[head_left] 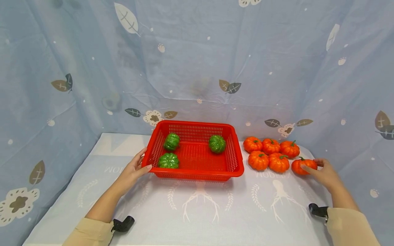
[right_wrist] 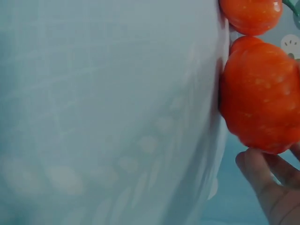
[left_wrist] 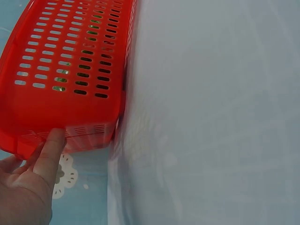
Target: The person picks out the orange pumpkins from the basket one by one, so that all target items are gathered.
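A red plastic basket (head_left: 197, 173) stands on the table, holding three green pumpkins, one of them at the front left (head_left: 168, 160). My left hand (head_left: 133, 171) grips its left end, thumb at the front corner of the rim and fingers along the outer side. In the left wrist view the thumb lies against the slotted wall (left_wrist: 61, 105). At the right, my right hand (head_left: 327, 173) holds an orange pumpkin (head_left: 303, 166) with a green stem, thumb in front and fingers at the far side. The right wrist view shows fingertips at that pumpkin (right_wrist: 262, 96).
Several more orange pumpkins (head_left: 278, 162) sit in two rows between the basket and my right hand. A pale patterned cloth (head_left: 215, 212) covers the table. Blue printed curtains (head_left: 191, 61) hang close behind and on both sides.
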Tool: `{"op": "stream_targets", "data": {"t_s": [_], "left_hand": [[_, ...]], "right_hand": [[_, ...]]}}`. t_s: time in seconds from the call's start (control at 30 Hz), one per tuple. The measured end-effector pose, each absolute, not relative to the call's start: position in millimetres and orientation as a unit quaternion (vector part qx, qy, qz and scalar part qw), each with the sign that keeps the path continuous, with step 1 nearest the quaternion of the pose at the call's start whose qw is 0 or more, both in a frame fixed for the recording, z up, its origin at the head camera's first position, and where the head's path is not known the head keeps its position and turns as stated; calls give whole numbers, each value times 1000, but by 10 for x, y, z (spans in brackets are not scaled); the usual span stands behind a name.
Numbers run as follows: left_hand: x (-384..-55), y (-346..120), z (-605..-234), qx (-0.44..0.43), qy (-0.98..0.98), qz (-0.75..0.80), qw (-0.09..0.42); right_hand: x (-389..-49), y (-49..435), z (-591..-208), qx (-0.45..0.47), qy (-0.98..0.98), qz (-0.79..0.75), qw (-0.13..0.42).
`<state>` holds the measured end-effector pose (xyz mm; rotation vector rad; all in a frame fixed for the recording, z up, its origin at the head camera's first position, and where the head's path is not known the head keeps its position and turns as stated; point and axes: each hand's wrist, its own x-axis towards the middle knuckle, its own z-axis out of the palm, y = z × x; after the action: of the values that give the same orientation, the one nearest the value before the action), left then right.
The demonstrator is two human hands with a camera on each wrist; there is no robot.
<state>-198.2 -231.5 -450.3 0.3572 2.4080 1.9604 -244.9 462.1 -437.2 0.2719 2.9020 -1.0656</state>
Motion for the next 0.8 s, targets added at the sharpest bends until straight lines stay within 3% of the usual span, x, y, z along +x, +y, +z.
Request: {"op": "stream_targets", "data": {"t_s": [0.57,0.8], "left_hand": [[-1982,-2318,-4493,113,774,623,13],[-1973,-2316,-4473,113,776,621,11]], "right_hand": [[-2376,4713,-4377,79,930,-353,67],[-2481,4708,-4441,64,926,-369,54]]}}
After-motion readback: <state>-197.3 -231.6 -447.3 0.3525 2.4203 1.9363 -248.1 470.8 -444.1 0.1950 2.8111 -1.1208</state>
